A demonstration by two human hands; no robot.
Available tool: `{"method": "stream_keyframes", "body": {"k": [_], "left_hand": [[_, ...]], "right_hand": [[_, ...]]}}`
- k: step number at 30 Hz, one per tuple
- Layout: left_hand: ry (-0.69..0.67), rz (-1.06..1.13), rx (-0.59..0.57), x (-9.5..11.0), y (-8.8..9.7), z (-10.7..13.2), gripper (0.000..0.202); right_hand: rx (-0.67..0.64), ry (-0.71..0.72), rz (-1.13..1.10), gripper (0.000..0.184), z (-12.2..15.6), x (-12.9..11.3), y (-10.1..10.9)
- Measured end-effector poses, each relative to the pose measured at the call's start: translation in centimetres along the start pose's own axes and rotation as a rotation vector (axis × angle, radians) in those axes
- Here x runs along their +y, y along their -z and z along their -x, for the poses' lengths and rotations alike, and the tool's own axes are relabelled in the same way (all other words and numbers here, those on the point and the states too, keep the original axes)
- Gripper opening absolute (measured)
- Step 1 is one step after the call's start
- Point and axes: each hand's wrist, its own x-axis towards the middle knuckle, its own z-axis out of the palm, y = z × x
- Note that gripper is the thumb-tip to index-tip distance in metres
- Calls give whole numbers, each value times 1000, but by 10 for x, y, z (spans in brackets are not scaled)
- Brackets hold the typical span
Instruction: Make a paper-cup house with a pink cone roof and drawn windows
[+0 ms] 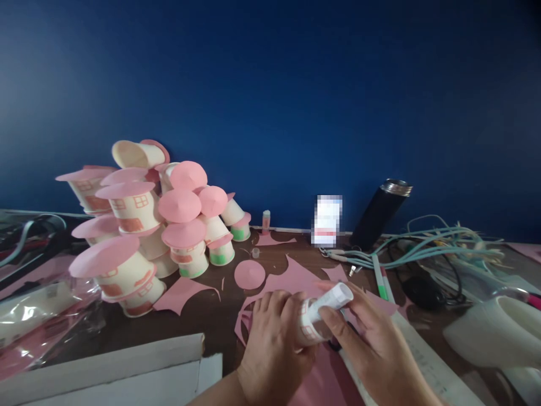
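Note:
My left hand is wrapped round a white paper cup that lies tilted, with window shapes drawn on it in reddish lines. In my right hand is a white glue stick, its near end against or very close to the cup's rim; my fingers hide the contact. Beyond the left hand lies a shallow pink paper cone. Cut pink paper spreads beneath and behind both hands. A small clear cap sits farther back.
Stacked paper-cup houses with pink roofs fill the left. A white box edge is at front left. Along the back stand a small tube, a lit phone and a dark flask. Cables and more cups occupy the right.

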Motion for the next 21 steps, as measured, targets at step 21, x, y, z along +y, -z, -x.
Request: {"method": "stream_keyframes", "body": {"k": [21], "left_hand": [[91, 409, -153, -2, -1, -3, 54]], "right_hand": [[235, -238, -232, 29, 3, 21, 21]]}}
